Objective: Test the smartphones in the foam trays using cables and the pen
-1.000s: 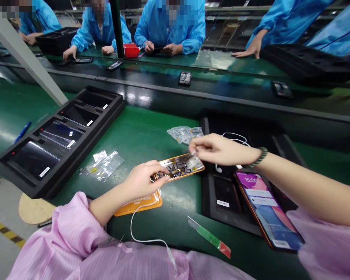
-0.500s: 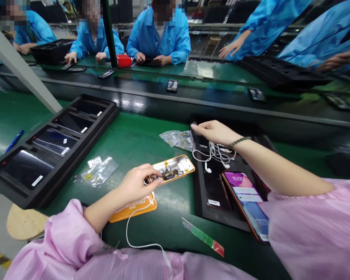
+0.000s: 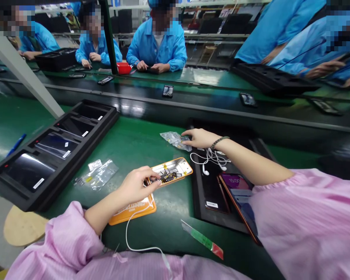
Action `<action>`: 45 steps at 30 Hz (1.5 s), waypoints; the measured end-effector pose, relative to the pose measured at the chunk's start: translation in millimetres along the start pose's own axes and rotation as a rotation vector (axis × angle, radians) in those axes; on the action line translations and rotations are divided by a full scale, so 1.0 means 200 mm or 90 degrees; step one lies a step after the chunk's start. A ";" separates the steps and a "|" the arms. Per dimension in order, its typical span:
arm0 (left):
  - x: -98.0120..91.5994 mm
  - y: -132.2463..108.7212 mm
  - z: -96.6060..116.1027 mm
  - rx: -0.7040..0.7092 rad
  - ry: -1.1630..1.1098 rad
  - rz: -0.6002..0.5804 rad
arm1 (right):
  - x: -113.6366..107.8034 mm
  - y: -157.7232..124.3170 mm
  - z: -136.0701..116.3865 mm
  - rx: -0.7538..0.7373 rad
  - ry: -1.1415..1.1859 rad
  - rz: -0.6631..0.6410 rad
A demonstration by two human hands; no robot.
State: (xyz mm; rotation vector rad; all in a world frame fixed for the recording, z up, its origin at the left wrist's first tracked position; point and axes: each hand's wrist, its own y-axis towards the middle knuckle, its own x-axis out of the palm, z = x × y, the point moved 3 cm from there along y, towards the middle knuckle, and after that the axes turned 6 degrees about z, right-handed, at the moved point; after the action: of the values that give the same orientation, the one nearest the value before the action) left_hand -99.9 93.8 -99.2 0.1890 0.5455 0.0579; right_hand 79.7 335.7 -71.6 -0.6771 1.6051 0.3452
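Curling the left hand (image 3: 138, 181) over the nine-o'clock end of an orange-rimmed tray (image 3: 181, 168) on the desk (image 3: 169, 210); cannot tell whether gripping. Holding the right hand (image 3: 202, 138) loosely spread at a plastic bag (image 3: 174, 139), just past twelve o'clock.

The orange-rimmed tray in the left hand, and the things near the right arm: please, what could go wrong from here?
The left hand grips the orange-rimmed tray at one end, so a tilt might spill the jumbled small dark parts. The white earphones lie tangled close to the braided bracelet, which could snag them. The pink right sleeve overlaps the smartphone in this view and might drag it.
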 end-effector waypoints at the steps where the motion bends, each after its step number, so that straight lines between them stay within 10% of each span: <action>1: 0.00 0.00 0.00 -0.001 -0.001 -0.002 | 0.00 0.01 0.00 -0.002 0.000 -0.001; 10: -0.02 0.00 0.03 0.028 0.001 0.024 | -0.12 -0.08 -0.09 -0.023 0.063 0.045; 22: -0.13 0.04 -0.01 -0.077 -0.271 0.236 | -0.26 -0.56 -0.72 -0.359 0.219 -0.041; 45: -0.20 0.03 0.10 0.144 0.050 0.236 | -0.20 -0.60 -0.48 -0.079 0.654 -0.367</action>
State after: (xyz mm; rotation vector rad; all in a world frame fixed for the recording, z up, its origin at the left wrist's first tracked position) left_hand -123.2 93.0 -60.1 0.5088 0.5891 0.3655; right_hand 76.6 195.7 2.2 -1.5194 2.2222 -0.4134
